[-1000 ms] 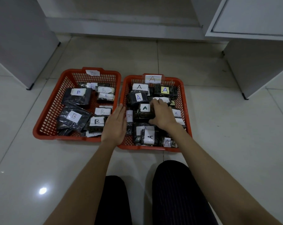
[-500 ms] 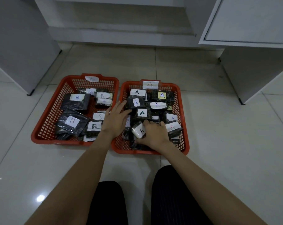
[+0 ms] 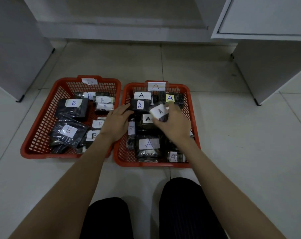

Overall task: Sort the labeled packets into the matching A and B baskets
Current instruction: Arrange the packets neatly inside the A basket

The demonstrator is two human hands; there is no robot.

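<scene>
- A pale tiled floor [image 3: 232,152] carries two red plastic baskets side by side, with grey cabinets [image 3: 267,54] standing beyond them.
- The B basket [image 3: 42,118], on the left, bears a paper tag marked B on its far rim and holds dark packets with white B labels.
- The A basket [image 3: 193,118], on the right, bears an A tag and holds dark packets labelled A, one of them on a yellow label [image 3: 170,98].
- The left hand [image 3: 117,121] lies across the adjoining rims of the two baskets, its grip apart, fingers straight and reaching a dark A packet [image 3: 139,105].
- The right hand [image 3: 174,123] is above the A basket, its grip clamped on a small packet [image 3: 159,112] whose white label reads A.
</scene>
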